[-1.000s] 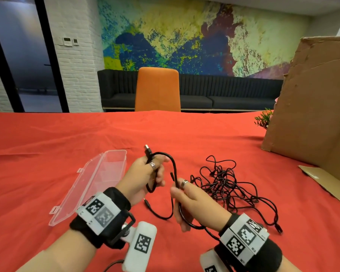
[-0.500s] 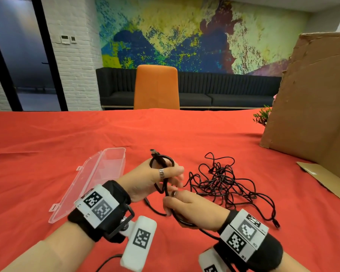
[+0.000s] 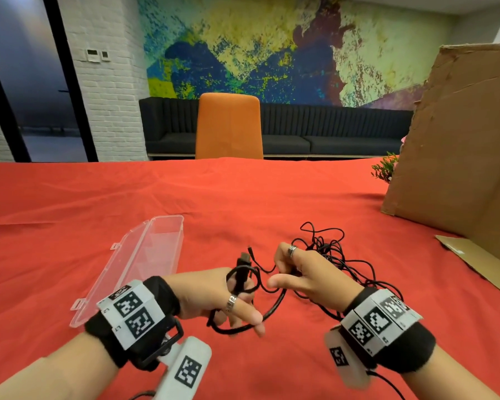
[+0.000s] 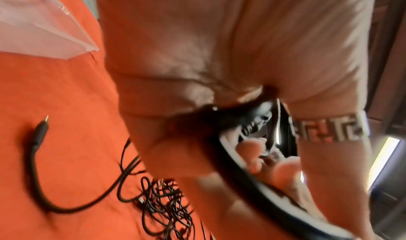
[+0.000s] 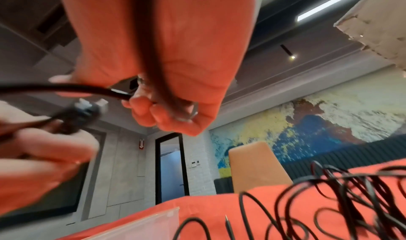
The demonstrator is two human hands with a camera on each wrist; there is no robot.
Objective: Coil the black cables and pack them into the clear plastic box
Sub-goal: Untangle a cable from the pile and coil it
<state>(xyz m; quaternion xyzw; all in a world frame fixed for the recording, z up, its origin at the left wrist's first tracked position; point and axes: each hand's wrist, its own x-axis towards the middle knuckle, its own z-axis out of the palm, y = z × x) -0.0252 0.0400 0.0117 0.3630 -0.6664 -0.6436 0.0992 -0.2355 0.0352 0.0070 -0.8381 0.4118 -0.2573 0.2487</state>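
Since the earlier frame, both hands have been drawn nearer to the wearer and pulled apart, and a further turn of cable has been laid around the left fingers. A red tablecloth (image 3: 98, 203) is seen covering the table, with a brown cardboard sheet (image 3: 459, 145) propped at the far right. The clear plastic box (image 3: 145, 258) is lying open on the cloth to the left of the left hand, its long axis running from near-left to far-right. A loose tangle of thin black cables (image 3: 341, 258) is spread on the cloth just behind the right hand. One thicker black cable (image 3: 274, 307) is stretched between the two hands, sagging in a curve above the cloth. The left hand (image 3: 214, 295) is curled around a small coil of this cable, with loops wound about the fingers and a USB plug (image 3: 244, 258) pointing up and away. The right hand (image 3: 306, 275) is closed round the cable's other stretch, pinched between thumb and bent fingers. A ring is worn on each hand.
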